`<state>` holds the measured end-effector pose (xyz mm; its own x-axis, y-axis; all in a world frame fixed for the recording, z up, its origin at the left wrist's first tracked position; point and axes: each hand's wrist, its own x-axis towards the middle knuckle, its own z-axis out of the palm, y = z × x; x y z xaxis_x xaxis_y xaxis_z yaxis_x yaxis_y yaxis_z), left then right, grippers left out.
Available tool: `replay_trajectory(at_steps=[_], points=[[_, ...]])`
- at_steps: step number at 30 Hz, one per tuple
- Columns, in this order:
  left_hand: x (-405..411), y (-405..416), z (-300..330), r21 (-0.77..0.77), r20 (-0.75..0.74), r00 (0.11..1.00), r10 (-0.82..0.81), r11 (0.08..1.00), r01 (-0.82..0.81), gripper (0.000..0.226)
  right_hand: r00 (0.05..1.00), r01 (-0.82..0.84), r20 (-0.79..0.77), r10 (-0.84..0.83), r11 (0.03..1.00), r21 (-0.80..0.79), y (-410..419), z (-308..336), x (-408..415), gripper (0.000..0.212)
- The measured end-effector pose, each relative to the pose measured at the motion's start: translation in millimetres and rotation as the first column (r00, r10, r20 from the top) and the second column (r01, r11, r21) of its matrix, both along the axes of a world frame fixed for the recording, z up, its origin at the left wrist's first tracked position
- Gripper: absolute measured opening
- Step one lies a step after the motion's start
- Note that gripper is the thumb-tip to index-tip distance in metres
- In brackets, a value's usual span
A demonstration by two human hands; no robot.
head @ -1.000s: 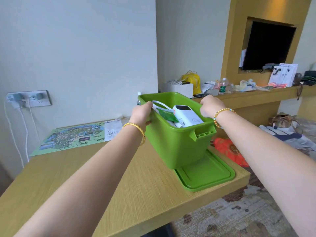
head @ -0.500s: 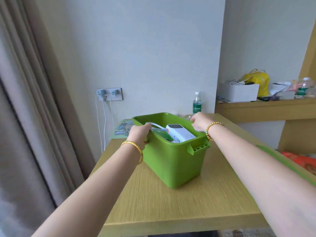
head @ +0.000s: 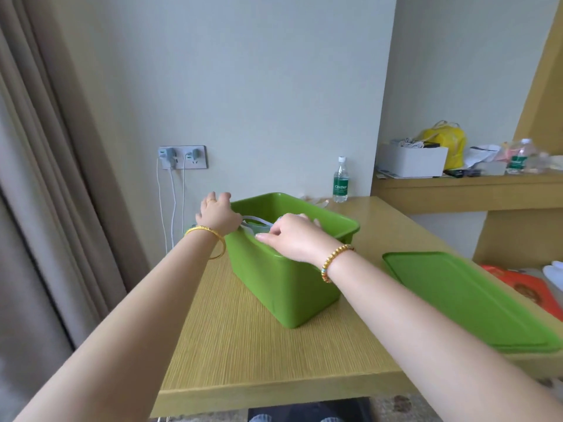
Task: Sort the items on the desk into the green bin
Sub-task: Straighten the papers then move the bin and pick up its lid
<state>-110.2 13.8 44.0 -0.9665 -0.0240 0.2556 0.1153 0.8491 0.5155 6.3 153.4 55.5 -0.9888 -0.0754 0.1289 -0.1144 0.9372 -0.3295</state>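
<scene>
The green bin stands on the wooden desk, a little left of its middle. A white strap and something green show inside it; the other contents are hidden by my hands. My left hand is at the bin's far left rim, the heel against the edge and the fingers loosely spread above it. My right hand lies over the bin's opening, thumb along the near rim and fingers stretched flat onto the contents.
The bin's green lid lies flat on the desk's right side. A water bottle stands at the back by the wall. Chargers hang from a wall socket. A curtain hangs at left and a cluttered shelf runs at right.
Both hands gripped the bin's rim before. Now the left hand's fingers have lifted off the rim, and the right hand has moved across onto the contents. The lid has come back into view.
</scene>
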Motion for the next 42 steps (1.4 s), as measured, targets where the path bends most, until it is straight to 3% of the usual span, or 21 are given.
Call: replay_trajectory(at_steps=[4,9,13,16,19,22,24,28,31,33,35,42], points=[[-4.3,1.5,2.9,-0.040,0.162,0.987,-0.002,0.999,0.009,0.048,0.981,-0.174,0.096,0.171,0.984,0.028,7.3,7.2,6.2,0.046],[-1.4,5.2,2.8,-0.115,0.198,0.978,0.068,0.992,-0.045,0.051,0.965,-0.238,0.167,0.203,0.944,0.228,16.2,20.5,-7.9,0.041],[6.1,6.3,-8.0,-0.203,0.105,0.987,0.118,0.974,-0.095,0.053,0.989,-0.102,0.132,0.068,0.958,0.266,61.6,17.9,-19.8,0.028],[11.4,8.6,-11.3,-0.275,-0.021,0.998,0.060,0.959,-0.063,0.052,1.000,0.004,-0.025,-0.003,0.999,0.040,101.0,-2.7,-25.9,0.028],[14.9,13.9,-9.0,-0.223,0.018,0.999,-0.042,0.974,0.045,0.048,0.979,0.005,-0.199,-0.042,0.983,-0.184,130.1,-25.9,-30.3,0.028],[15.5,16.8,-5.8,-0.170,0.074,0.992,-0.103,0.979,0.115,0.039,0.963,-0.027,-0.244,-0.114,0.861,-0.507,136.3,-37.4,-30.3,0.030],[14.8,15.3,-5.3,-0.155,0.108,0.988,-0.113,0.980,0.129,0.037,0.933,0.039,-0.269,-0.238,0.812,-0.583,137.5,-44.5,-31.0,0.036],[19.0,20.2,-9.2,-0.238,0.005,1.000,-0.013,0.971,0.014,0.037,0.802,0.437,-0.268,-0.534,0.830,-0.346,152.3,-74.3,-20.3,0.046],[24.6,30.6,-14.8,-0.257,-0.216,0.976,-0.037,0.966,-0.020,0.038,0.755,0.650,-0.136,-0.642,0.760,0.015,172.5,-97.2,-5.5,0.042],[27.3,40.1,-15.9,-0.258,-0.317,0.944,-0.089,0.966,0.005,0.038,0.723,0.666,0.021,-0.690,0.705,0.245,181.7,-106.0,4.6,0.045],[29.2,51.9,-14.6,-0.245,-0.354,0.926,-0.134,0.968,0.047,0.039,0.706,0.639,0.107,-0.700,0.695,0.330,187.6,-113.0,9.0,0.048],[43.2,91.5,-10.6,-0.224,-0.344,0.906,-0.247,0.958,0.176,0.038,0.826,0.497,-0.046,-0.561,0.688,0.529,183.0,-117.8,8.1,0.035]])
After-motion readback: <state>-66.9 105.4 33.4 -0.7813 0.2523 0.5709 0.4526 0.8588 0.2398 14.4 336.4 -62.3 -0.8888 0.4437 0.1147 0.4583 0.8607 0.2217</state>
